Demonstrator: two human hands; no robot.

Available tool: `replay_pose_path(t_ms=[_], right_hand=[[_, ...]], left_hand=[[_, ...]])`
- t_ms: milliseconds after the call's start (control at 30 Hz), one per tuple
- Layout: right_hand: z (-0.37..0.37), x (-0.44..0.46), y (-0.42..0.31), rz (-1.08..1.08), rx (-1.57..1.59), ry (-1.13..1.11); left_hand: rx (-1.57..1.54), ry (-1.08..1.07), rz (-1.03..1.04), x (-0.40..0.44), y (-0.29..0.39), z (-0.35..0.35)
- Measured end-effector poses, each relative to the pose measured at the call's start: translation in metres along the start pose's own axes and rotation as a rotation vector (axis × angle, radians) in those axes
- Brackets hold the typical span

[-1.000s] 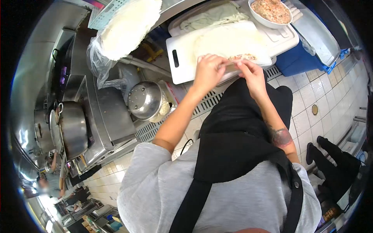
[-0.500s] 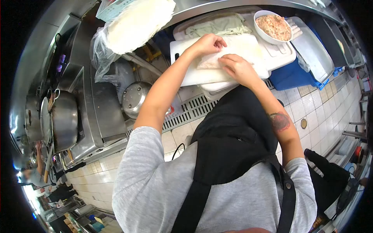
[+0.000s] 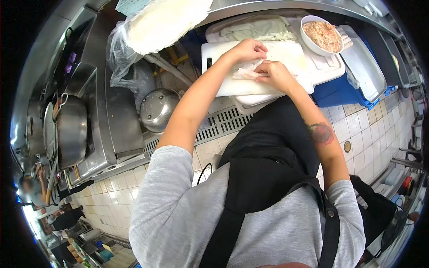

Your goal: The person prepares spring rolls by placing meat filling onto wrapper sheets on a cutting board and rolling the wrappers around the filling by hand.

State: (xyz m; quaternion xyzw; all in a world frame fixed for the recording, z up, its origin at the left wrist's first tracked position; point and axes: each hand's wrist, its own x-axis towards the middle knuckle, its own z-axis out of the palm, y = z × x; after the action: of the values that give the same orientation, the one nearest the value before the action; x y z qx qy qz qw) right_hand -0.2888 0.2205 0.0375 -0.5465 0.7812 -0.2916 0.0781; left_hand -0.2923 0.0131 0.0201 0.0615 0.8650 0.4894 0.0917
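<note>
A thin, pale wrapper sheet (image 3: pixel 245 71) with filling under it lies folded on the white cutting board (image 3: pixel 223 88). My left hand (image 3: pixel 251 50) is at its upper edge, fingers curled and pinching the wrapper. From the right, my right hand (image 3: pixel 275 75) pinches the wrapper's near side, its fingers bent over it. A white bowl of orange-pink filling (image 3: pixel 321 36) stands beyond the board to the right. Several finished white rolls (image 3: pixel 345 41) lie beside the bowl. Behind the board rests a crumpled pale green cloth (image 3: pixel 259 29).
A stack of white wrapper sheets (image 3: pixel 167 24) in plastic is at the upper left. Below it are a metal colander (image 3: pixel 158 109) and a large pot (image 3: pixel 71 131). A metal tray (image 3: pixel 368 73) sits over a blue bin (image 3: pixel 333 92). A co-worker (image 3: pixel 33 190) is at the far left.
The filling, visible on the board's near edge a second ago, is now covered by the wrapper. Both hands moved from that edge toward the board's middle, and the right fingers have closed on the wrapper.
</note>
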Motion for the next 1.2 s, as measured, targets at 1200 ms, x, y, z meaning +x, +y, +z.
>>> replay_pose_path(t_ms=[1200], right_hand=[[-0.032,-0.049,0.027,0.036,-0.039,0.041]], left_hand=[[0.235,-0.133,0.082,0.027,0.043,0.017]])
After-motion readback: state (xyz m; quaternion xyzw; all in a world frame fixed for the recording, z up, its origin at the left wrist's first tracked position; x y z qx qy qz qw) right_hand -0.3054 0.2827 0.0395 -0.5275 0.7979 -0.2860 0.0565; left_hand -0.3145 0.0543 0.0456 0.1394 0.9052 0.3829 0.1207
